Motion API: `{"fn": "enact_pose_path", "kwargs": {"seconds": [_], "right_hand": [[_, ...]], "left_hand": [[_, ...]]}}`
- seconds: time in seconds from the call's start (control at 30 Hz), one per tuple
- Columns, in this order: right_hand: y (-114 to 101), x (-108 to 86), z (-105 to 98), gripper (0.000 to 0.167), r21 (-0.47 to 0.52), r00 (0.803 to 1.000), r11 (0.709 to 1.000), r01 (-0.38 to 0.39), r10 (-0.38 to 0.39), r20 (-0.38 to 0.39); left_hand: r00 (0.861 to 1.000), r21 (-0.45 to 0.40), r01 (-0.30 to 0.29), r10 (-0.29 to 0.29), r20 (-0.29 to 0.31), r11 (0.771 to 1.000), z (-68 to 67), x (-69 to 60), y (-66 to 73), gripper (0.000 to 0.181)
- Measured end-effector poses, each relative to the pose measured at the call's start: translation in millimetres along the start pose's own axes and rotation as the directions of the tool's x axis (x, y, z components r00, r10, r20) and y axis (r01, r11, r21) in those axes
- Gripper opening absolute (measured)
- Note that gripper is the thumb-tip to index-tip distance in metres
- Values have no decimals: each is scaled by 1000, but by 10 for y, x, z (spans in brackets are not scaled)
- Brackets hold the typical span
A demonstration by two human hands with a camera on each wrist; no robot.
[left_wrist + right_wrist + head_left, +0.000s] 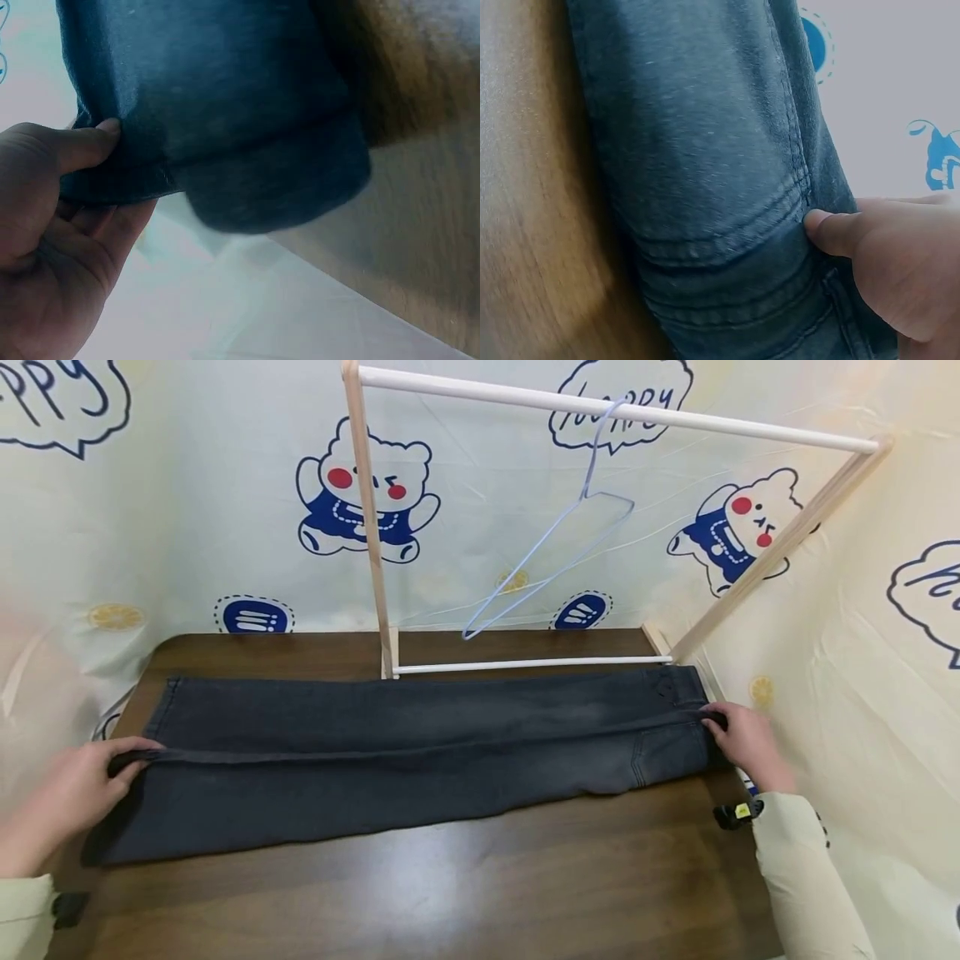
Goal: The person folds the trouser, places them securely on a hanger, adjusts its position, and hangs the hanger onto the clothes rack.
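Note:
Dark grey-blue jeans point(390, 785) lie lengthwise across the wooden table, with a raised ridge of fabric running along their middle. My left hand point(93, 781) pinches that ridge at the leg hem on the left. In the left wrist view, the thumb point(97, 142) lies on top of the hem and the fingers are beneath it. At the waistband end on the right, my right hand point(750, 743) pinches the same ridge. Its thumb point(832, 229) presses the cloth near the stitched waistband point(727, 292) in the right wrist view; the other fingers are mostly hidden.
Behind the jeans stands a wooden rack with a white top rail point(487, 392) and a white lower rail point(525, 665). A light blue wire hanger point(525, 560) hangs from the top rail. Patterned pale sheeting point(225, 527) surrounds the wooden table point(420, 893).

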State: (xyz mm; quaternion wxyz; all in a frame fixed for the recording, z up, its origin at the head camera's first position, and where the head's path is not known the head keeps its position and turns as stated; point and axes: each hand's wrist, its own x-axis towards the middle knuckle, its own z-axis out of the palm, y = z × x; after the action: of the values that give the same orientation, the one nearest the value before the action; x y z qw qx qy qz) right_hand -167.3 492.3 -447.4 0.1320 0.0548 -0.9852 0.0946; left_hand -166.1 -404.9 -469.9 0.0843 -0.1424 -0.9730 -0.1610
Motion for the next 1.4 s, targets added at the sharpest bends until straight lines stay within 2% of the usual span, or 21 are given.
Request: {"fn": "enact_pose_path", "kwargs": {"seconds": [0.2, 0.37, 0.47, 0.57, 0.7, 0.8, 0.9, 0.97, 1.03, 1.1, 1.23, 1.4], "right_hand": [[-24, 63, 124, 19, -31, 994, 999, -32, 35, 104], [-27, 121, 233, 22, -34, 981, 997, -63, 68, 180], [16, 144, 290, 22, -42, 980, 997, -63, 70, 185], [61, 151, 330, 23, -60, 985, 997, -57, 66, 159], [8, 151, 353, 23, -40, 992, 999, -27, 32, 126], [-120, 157, 373, 25, 71, 991, 997, 10, -20, 134], [-249, 158, 416, 26, 224, 982, 974, 28, -69, 178], [-309, 155, 455, 27, 281, 976, 959, 45, -103, 194], [-354, 150, 493, 24, 312, 974, 947, 73, -135, 182], [-384, 150, 523, 16, 313, 978, 942, 118, -165, 129], [-412, 163, 537, 5, 310, 981, 935, 173, -190, 25], [-445, 189, 482, 6, 299, 989, 943, 149, -142, -44]], "left_hand": [[1000, -12, 5, -5, 18, 1000, 107, 106, -102, 22], [999, -10, -23, 23, 48, 1000, 159, 134, -164, 21], [996, -29, -27, 30, 81, 999, 171, 144, -170, 23], [993, -22, -39, 41, 109, 999, 174, 168, -146, 24], [989, -8, -90, 90, 117, 996, 186, 221, -57, 23], [981, -18, -106, 108, 164, 994, 205, 279, 75, 21], [965, -45, -100, 108, 237, 994, 230, 353, 252, 22], [957, -72, -110, 125, 260, 991, 256, 400, 369, 22], [952, -99, -118, 141, 273, 988, 289, 437, 467, 22], [947, -117, -126, 154, 281, 985, 322, 463, 530, 19], [950, -110, -132, 157, 269, 985, 347, 472, 556, 11], [971, -93, -175, 187, 146, 980, 288, 454, 497, 17]]}}
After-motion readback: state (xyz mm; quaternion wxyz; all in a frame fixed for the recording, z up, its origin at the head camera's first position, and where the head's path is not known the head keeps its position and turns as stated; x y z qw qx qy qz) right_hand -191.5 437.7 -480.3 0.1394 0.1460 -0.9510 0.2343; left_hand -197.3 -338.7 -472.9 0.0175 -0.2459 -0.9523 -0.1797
